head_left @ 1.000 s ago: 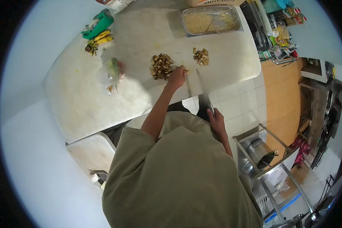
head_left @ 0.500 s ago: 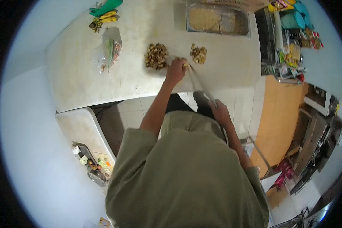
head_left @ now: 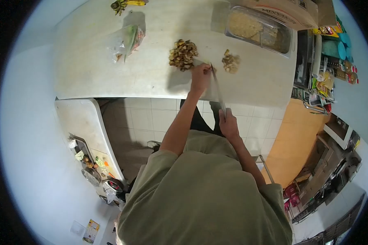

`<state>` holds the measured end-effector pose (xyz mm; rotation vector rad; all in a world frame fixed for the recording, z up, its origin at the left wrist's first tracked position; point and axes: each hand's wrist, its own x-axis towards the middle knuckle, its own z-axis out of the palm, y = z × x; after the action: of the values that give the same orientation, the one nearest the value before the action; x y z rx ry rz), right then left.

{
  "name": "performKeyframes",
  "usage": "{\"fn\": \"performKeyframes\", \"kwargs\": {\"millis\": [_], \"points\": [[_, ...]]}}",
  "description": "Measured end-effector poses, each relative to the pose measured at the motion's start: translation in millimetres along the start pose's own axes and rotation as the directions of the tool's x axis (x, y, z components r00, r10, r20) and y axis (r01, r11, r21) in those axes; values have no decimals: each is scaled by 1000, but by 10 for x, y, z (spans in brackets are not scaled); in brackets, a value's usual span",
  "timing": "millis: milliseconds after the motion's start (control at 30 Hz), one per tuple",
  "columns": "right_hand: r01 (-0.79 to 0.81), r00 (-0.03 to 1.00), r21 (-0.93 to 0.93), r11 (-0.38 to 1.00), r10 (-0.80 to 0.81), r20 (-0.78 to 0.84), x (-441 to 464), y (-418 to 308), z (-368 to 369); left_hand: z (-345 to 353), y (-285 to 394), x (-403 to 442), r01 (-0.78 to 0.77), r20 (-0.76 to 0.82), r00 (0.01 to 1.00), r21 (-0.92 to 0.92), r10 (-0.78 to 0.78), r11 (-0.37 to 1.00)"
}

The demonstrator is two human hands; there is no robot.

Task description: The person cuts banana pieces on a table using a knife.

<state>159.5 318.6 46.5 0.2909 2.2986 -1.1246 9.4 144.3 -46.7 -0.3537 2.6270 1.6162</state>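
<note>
My right hand [head_left: 229, 125] is wrapped round the handle of a long knife [head_left: 217, 87]. Its blade slants up and left over the table edge, the tip beside the fingers of my left hand [head_left: 200, 76]. Those fingers are pinched together at the table top, apparently on a small pale piece of food that they mostly hide. Just above and left of them lies a heap of brown, chopped food pieces [head_left: 183, 55]. A smaller, paler heap of cut pieces [head_left: 231, 61] lies right of the knife tip. What food this is, I cannot tell.
The white table [head_left: 90, 77] carries a clear plastic bag [head_left: 126, 43], bananas [head_left: 134, 3] and a metal tray [head_left: 289, 48] of pale food. A cardboard box [head_left: 282, 12] stands behind the tray. Left of me is a lower side table [head_left: 79, 114] with a dark tray and food scraps.
My view has shifted, so the table's things sit further right and higher. My left hand stays by the knife tip, and the knife is held more upright in the picture.
</note>
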Motion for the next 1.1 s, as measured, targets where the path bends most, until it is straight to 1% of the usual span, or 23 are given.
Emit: {"fn": "performKeyframes", "kwargs": {"millis": [33, 67, 133, 167, 233, 267, 333, 400, 567, 633, 700, 800, 900, 1000, 1100], "points": [[-80, 996, 0, 997, 80, -49, -7, -9, 104, -41, -21, 20, 28, 45, 999, 2, -28, 1000], [-39, 994, -118, 992, 26, -110, -17, 6, 177, 19, 0, 31, 51, 102, 994, -9, -50, 999], [-81, 991, -15, 997, 79, -108, -27, -132, 294, 103, -263, 23, -192, -4, 981, 35, 192, 981], [-92, 991, -2, 996, 91, -98, -52, -200, 380, 97, -278, 50, -104, 93, 991, 58, 98, 993], [-133, 983, 9, 991, 133, -128, -83, -216, 456, 23, -144, 75, -27, 189, 982, 48, 17, 999], [-83, 977, -43, 996, 73, -201, -89, -184, 556, -29, -89, 71, 9, 243, 970, 54, -21, 999], [-123, 967, 52, 991, 132, -217, -126, -420, 591, -61, -102, 107, -93, 275, 959, 81, 68, 992], [-138, 954, 95, 986, 158, -254, -123, -484, 697, -114, -110, 122, -185, 319, 937, 102, 144, 977], [-199, 927, 153, 968, 236, -290, -132, -605, 895, -222, -10, 132, -233, 393, 903, 104, 175, 967], [-240, 921, 165, 957, 278, -272, -103, -594, 959, -209, -34, 155, -244, 403, 896, 94, 187, 965], [-225, 913, 166, 960, 268, -309, -107, -585, 987, -209, -32, 170, -242, 400, 896, 78, 192, 967], [-216, 903, 132, 967, 249, -351, -136, -597, 964, -217, 16, 126, -253, 396, 900, 133, 183, 958], [-226, 900, 134, 965, 259, -350, -173, -618, 938, -184, -51, 121, -336, 375, 888, 131, 268, 933], [-248, 904, 126, 961, 276, -327, -184, -582, 925, -145, -107, 138, -371, 366, 883, 156, 295, 916], [-255, 906, 124, 959, 282, -316, -211, -552, 938, -144, -76, 131, -294, 385, 898, 159, 215, 942]]}}
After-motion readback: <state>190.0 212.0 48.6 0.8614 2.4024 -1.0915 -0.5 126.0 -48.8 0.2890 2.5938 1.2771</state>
